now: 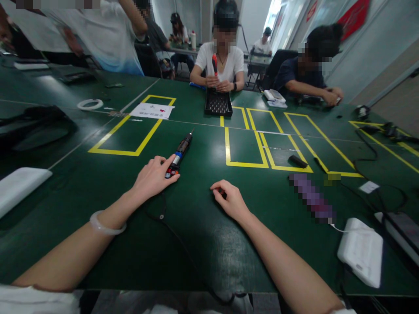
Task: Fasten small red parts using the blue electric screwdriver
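Observation:
My left hand (153, 178) rests on the green table (196, 235), fingers stretched out, its fingertips touching the rear end of a black electric screwdriver (180, 153) that lies flat with its tip pointing away from me. A thin black cable runs from the tool back under my wrist. My right hand (231, 201) lies on the table to the right, fingers curled inward; a small dark thing shows between thumb and fingers, too small to name.
Yellow tape rectangles (244, 146) mark the table. A black screw tray (218, 104) stands in front of a person across the table who holds a red tool. A white box (362, 250) and cables lie at right, a white pad (18, 187) at left, a paper sheet (152, 110) farther back.

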Tool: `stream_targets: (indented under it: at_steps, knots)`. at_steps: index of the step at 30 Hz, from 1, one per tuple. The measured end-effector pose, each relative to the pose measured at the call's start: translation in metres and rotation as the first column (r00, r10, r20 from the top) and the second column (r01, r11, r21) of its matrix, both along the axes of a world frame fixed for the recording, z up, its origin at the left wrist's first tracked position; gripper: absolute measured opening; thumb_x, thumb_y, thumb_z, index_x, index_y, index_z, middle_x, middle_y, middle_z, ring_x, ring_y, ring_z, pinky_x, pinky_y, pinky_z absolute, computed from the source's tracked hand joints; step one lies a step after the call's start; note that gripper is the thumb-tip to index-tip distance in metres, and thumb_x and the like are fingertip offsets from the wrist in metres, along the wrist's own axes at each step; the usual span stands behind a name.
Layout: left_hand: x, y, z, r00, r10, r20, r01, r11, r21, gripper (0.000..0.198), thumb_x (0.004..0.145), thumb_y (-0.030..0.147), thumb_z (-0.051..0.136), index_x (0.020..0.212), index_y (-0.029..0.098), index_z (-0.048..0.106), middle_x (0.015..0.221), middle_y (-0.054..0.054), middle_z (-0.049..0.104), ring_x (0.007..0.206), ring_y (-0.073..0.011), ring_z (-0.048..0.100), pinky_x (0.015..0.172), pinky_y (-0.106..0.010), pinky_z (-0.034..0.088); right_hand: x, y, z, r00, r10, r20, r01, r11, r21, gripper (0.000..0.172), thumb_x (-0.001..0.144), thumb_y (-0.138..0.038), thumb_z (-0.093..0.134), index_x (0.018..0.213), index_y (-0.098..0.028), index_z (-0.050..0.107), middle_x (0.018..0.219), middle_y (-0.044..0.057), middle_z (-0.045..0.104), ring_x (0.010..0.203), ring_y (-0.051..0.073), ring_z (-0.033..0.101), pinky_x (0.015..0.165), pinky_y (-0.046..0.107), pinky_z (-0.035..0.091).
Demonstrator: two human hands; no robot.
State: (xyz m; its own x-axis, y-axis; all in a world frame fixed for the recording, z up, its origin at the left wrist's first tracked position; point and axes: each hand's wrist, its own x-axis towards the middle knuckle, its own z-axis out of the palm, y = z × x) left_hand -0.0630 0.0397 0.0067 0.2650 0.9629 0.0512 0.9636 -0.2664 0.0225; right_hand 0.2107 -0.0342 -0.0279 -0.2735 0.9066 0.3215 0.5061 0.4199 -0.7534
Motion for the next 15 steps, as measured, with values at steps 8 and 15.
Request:
stream_targets:
  at_steps: [8, 15]
  knots:
    - [-0.093, 0.035, -0.005, 0.982, 0.175, 0.063, -0.172, 0.984, -0.055, 0.077, 0.088, 0.061, 0.043, 0.151, 0.018, 0.031, 0.127, -0.016, 0.043, 0.111, -0.0303, 0.045, 0.096, -0.045, 0.041, -0.001, -0.001, 0.001, 1.0, 0.013, 0.004, -0.013, 1.0, -0.013, 0.013, 0.09, -0.015, 0.052, 0.091, -0.02, 0.063, 0.084, 0.003, 0.063, 0.078, 0.016, 0.06, 0.071, 0.027, 0.047]
    - [-0.174, 0.058, -0.013, 0.947, 0.296, 0.126, -0.295, 0.955, -0.026, 0.075, 0.085, 0.058, 0.054, 0.143, 0.011, 0.044, 0.122, -0.016, 0.048, 0.105, -0.0291, 0.048, 0.094, -0.045, 0.042, -0.001, -0.001, 0.001, 0.999, 0.026, 0.018, -0.026, 1.0, -0.008, 0.013, 0.089, -0.015, 0.052, 0.09, -0.02, 0.064, 0.083, 0.002, 0.064, 0.079, 0.016, 0.061, 0.071, 0.027, 0.047]
